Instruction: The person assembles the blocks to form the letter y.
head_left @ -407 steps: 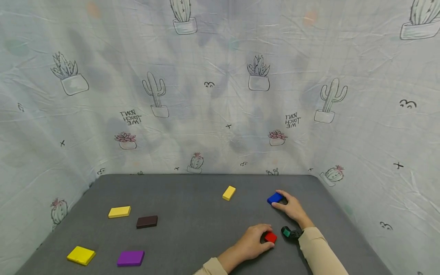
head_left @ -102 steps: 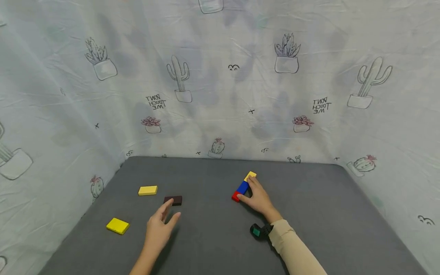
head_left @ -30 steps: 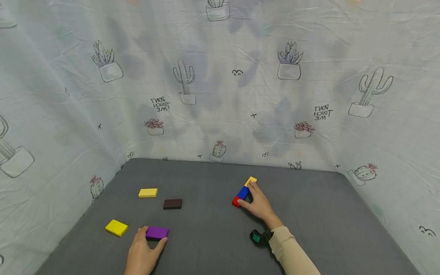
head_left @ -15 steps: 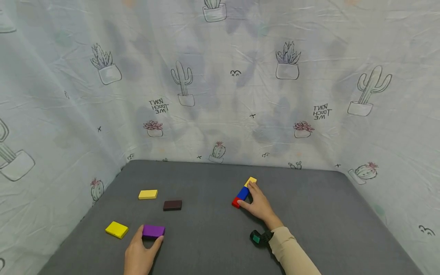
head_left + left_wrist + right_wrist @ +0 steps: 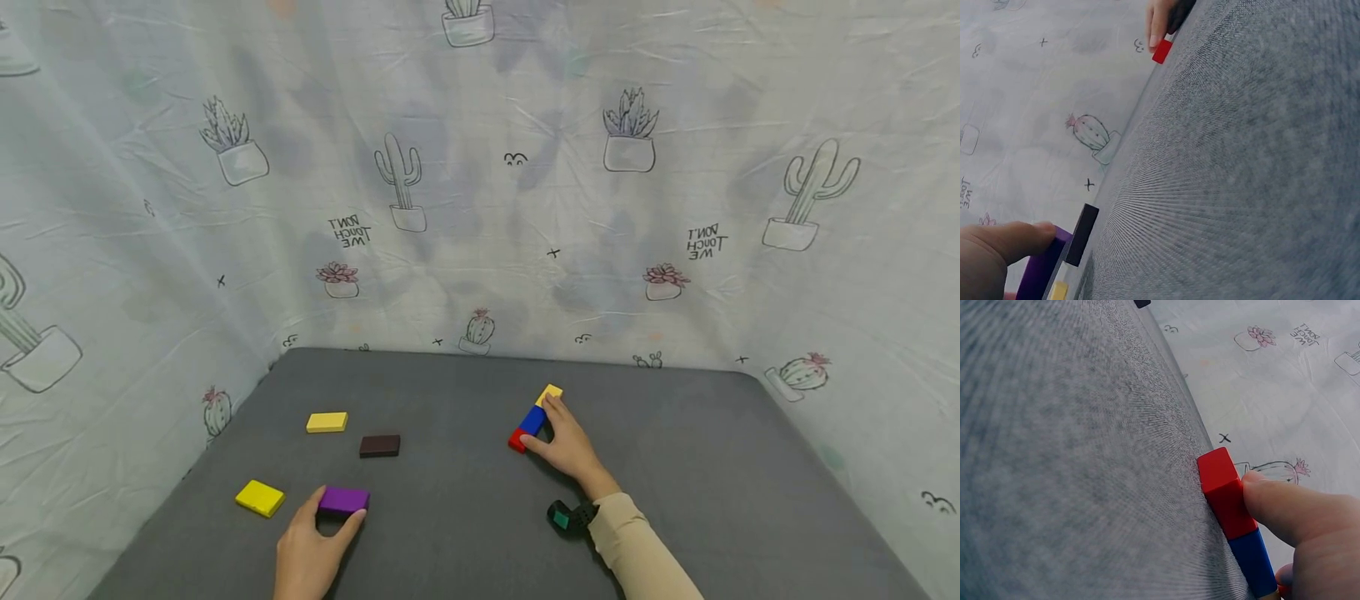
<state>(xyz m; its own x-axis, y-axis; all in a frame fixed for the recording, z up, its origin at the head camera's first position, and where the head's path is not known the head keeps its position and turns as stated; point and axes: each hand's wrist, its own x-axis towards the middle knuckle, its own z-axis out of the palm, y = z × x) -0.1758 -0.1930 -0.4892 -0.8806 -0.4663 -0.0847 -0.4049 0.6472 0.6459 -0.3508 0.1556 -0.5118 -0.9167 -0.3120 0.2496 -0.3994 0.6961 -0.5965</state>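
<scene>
My left hand (image 5: pixel 309 552) pinches a purple block (image 5: pixel 345 500) between thumb and fingers at the front left of the table. In the left wrist view the thumb presses one end of the purple block (image 5: pixel 1043 269). Whether its underside touches the table I cannot tell. Farther right, a red block (image 5: pixel 517 442), a blue block (image 5: pixel 533 421) and a small yellow block (image 5: pixel 552 391) form one slanting row. My right hand (image 5: pixel 567 446) spans this row, thumb at the red end, fingers at the yellow end. The right wrist view shows the thumb against the red block (image 5: pixel 1229 494).
A dark brown block (image 5: pixel 379 446) lies just beyond the purple one. A pale yellow block (image 5: pixel 327 422) and a brighter yellow block (image 5: pixel 260 498) lie to the left. Cactus-print cloth (image 5: pixel 480 208) walls in the grey table (image 5: pixel 465 517). A black device (image 5: pixel 570 518) sits at my right wrist.
Red and blue blocks, held separately at first, now line up with the yellow one. My left hand went from near the brown block to the purple one, which has shifted slightly. The right hand stays.
</scene>
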